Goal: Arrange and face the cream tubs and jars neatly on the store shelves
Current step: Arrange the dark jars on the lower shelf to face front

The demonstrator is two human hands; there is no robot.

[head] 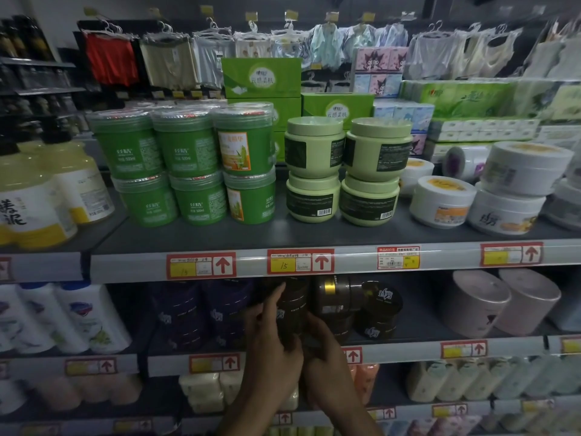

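Two hands, left [271,341] and right [325,349], curled round a dark jar [293,306] on the dim shelf [408,350], label mostly hidden.

- The scene is lit dimly, with light falling from above onto the upper shelf [314,234].
- The green tubs [188,146] are shown brightest, and glare is caught on their clear lids.
- The dark jars [292,309] below are sunk in the shelf's shadow, their print barely readable.
- Straight lines are bowed by the wide lens.
- Corners and the lowest rows are smeared soft.
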